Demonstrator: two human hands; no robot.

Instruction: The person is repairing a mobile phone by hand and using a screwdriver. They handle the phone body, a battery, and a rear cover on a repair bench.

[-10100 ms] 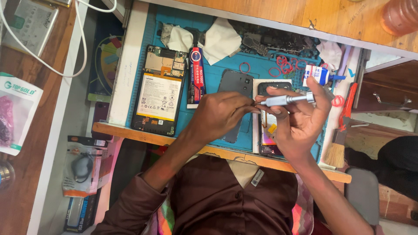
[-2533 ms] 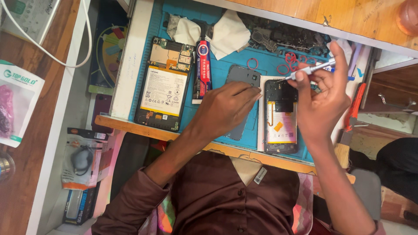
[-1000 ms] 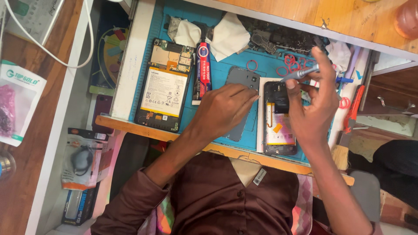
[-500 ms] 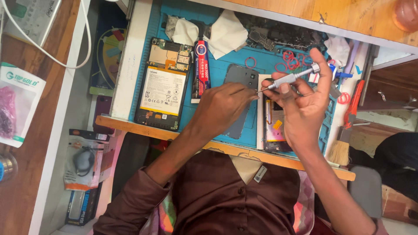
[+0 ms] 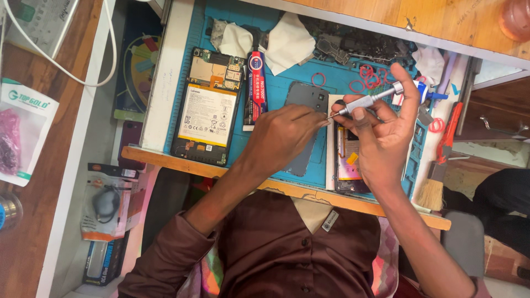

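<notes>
My right hand [image 5: 381, 138] grips a slim silver screwdriver [image 5: 369, 101] held almost level, tip pointing left. My left hand [image 5: 287, 132] has its fingers pinched together at that tip; anything tiny between them is hidden. Under my left hand lies a grey phone back cover [image 5: 302, 96]. An opened phone [image 5: 346, 165] with an exposed battery and a yellow sticker lies on a white sheet, partly covered by my right hand. All of this rests on a blue work mat [image 5: 276, 94].
An opened tablet with a large battery [image 5: 207, 113] lies left on the mat, a red glue tube [image 5: 255, 83] beside it. White cloths [image 5: 287, 41], red rubber rings [image 5: 367, 77] and dark parts lie at the back. A brush [image 5: 433, 179] and red-handled tool sit right.
A second ago my right hand held the screwdriver down over the opened phone. It has since lifted and turned the tip left to meet my left fingers. My left hand barely moved.
</notes>
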